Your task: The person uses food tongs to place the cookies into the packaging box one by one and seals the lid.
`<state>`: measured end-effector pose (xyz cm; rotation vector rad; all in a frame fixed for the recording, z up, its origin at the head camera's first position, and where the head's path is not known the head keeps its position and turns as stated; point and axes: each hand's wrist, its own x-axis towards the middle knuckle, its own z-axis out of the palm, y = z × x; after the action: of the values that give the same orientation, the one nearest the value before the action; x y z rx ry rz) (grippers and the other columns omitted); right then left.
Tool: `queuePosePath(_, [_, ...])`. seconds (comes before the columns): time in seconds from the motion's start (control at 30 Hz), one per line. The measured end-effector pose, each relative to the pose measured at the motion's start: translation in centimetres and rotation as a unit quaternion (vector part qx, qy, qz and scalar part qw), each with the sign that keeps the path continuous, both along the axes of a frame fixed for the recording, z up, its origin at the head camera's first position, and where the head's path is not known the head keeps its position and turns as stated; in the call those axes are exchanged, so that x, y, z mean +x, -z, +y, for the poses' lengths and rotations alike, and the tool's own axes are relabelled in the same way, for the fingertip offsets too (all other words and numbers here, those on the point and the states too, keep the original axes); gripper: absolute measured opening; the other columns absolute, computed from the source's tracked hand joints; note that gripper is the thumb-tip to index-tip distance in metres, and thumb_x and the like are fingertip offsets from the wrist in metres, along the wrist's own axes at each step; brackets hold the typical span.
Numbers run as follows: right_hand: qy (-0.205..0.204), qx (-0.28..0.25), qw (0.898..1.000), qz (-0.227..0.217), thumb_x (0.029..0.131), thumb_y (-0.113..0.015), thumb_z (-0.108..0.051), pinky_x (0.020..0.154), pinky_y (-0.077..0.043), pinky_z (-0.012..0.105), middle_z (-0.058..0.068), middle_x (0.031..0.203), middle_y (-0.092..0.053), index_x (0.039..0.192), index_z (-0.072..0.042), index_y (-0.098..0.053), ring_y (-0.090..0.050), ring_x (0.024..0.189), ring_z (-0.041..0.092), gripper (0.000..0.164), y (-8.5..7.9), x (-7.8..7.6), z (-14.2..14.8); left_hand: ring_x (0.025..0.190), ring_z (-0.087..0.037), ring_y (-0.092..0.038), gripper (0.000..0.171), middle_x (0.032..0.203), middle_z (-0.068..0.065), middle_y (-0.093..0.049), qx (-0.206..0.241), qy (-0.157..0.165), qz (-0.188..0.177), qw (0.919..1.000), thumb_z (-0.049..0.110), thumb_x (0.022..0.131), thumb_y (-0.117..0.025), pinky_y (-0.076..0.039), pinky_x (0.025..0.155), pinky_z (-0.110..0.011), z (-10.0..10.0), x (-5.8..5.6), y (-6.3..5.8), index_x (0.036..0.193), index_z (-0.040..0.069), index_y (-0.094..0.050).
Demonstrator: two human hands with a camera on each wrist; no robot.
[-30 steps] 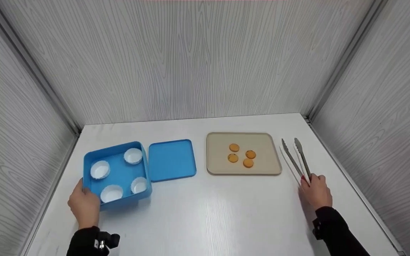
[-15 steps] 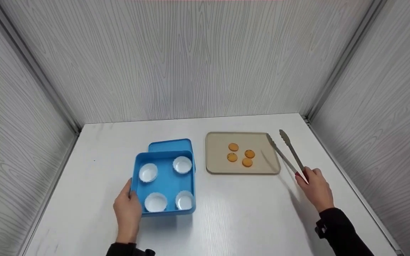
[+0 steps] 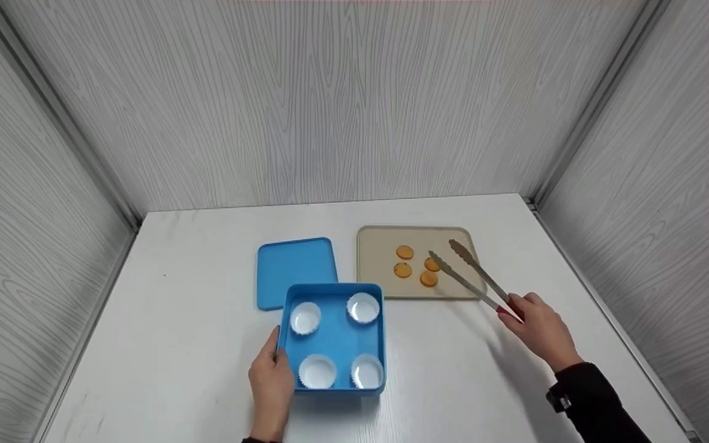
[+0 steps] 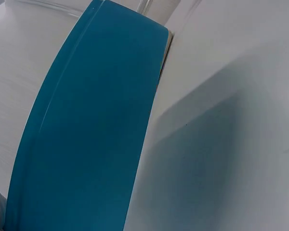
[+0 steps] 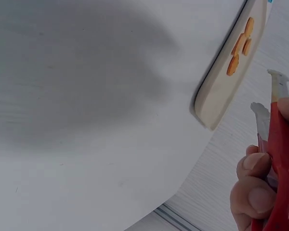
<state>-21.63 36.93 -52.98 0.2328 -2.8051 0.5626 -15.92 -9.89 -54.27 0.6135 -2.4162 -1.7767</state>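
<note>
My left hand (image 3: 271, 381) grips the left side of a blue square box (image 3: 333, 339), held over the front middle of the table. Several white paper baking cups (image 3: 317, 371) sit inside it, near its corners. In the left wrist view the box's outer side (image 4: 91, 120) fills much of the picture, with a shadow beside it on the tabletop. My right hand (image 3: 542, 332) holds metal tongs (image 3: 484, 274) by their red handles (image 5: 284, 144), the two arms spread. Their tips reach over the beige tray (image 3: 376, 246), one overlapping a cookie (image 3: 432, 264).
Several round cookies (image 3: 402, 270) lie grouped on the tray. Left of it, a flat blue lid (image 3: 296, 264) lies on the white table (image 3: 194, 320), its front edge partly covered by the box. Grey wood-grain panels (image 3: 330, 104) enclose the back and sides.
My left hand has carried the box from the left, across the lid, to the front middle. The tongs have swung left from beside the tray to over it.
</note>
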Motion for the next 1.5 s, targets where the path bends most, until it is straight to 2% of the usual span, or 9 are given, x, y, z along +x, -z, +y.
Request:
queuePosePath(0.2, [-0.030,0.005,0.999,-0.035,0.093,-0.077,-0.022,0.055,-0.034,0.029,-0.002,0.077,-0.047,0.099,-0.014,-0.070,-0.041,0.064,0.014,0.013,-0.7,0.8,-0.5,0.147,-0.040,-0.037,0.047,0.157,-0.024,-0.041,0.015,0.001,-0.011,0.9998,0.001,0.107,-0.038,-0.041,0.114,-0.053,1.6,0.5,0.8,0.153,-0.006,-0.038])
queuePosePath(0.3, [-0.041,0.016,0.998,-0.047,0.092,-0.078,-0.022,0.054,-0.032,0.028,-0.004,0.074,-0.045,0.092,-0.017,-0.068,-0.040,0.062,0.013,0.011,-1.2,1.0,-0.6,0.147,-0.040,-0.037,0.047,0.157,-0.023,-0.041,0.018,0.000,-0.020,0.9996,0.001,0.107,-0.039,-0.041,0.114,-0.053,2.2,0.8,1.2,0.154,-0.005,-0.039])
queuePosePath(0.6, [-0.045,0.043,0.995,-0.080,0.092,-0.075,-0.024,0.053,-0.030,0.029,-0.004,0.072,-0.042,0.072,-0.019,-0.051,-0.039,0.063,0.013,0.031,-2.7,1.1,-1.4,0.145,-0.040,-0.039,0.047,0.154,-0.024,-0.044,0.001,-0.015,-0.017,0.9997,0.000,0.106,-0.040,-0.041,0.114,-0.054,3.7,1.2,2.3,0.152,-0.004,-0.043])
queuePosePath(0.77, [-0.045,0.056,0.994,-0.080,0.092,-0.075,-0.023,0.052,-0.031,0.030,-0.004,0.072,-0.043,0.071,-0.019,-0.051,-0.040,0.062,0.014,0.032,-3.3,0.8,-2.0,0.146,-0.041,-0.038,0.047,0.155,-0.023,-0.043,0.014,-0.015,-0.021,0.9996,0.001,0.106,-0.040,-0.041,0.114,-0.054,4.3,1.3,2.6,0.153,-0.003,-0.042])
queuePosePath(1.03, [-0.033,0.074,0.990,-0.114,0.090,-0.073,-0.023,0.050,-0.034,0.032,-0.003,0.073,-0.048,0.070,-0.018,-0.054,-0.044,0.062,0.016,0.028,-4.2,0.4,-3.0,0.147,-0.038,-0.038,0.049,0.157,-0.020,-0.042,0.015,-0.014,-0.043,0.9989,0.003,0.107,-0.039,-0.041,0.115,-0.054,4.9,1.2,3.0,0.156,0.000,-0.040])
queuePosePath(1.3, [-0.027,0.078,0.991,-0.104,0.088,-0.074,-0.022,0.049,-0.034,0.032,-0.003,0.071,-0.047,0.069,-0.017,-0.053,-0.044,0.061,0.017,0.028,-4.2,0.5,-3.5,0.149,-0.035,-0.035,0.050,0.160,-0.017,-0.039,0.021,-0.018,-0.070,0.9971,0.005,0.108,-0.038,-0.039,0.116,-0.053,5.5,0.9,3.5,0.157,0.003,-0.037])
queuePosePath(1.5, [-0.026,0.085,0.991,-0.096,0.088,-0.075,-0.022,0.047,-0.034,0.033,-0.003,0.068,-0.047,0.068,-0.017,-0.053,-0.044,0.058,0.017,0.030,-3.9,0.5,-3.8,0.148,-0.034,-0.036,0.050,0.160,-0.016,-0.041,0.008,-0.015,-0.068,0.9975,0.007,0.107,-0.039,-0.039,0.116,-0.053,5.6,0.7,4.1,0.157,0.004,-0.038])
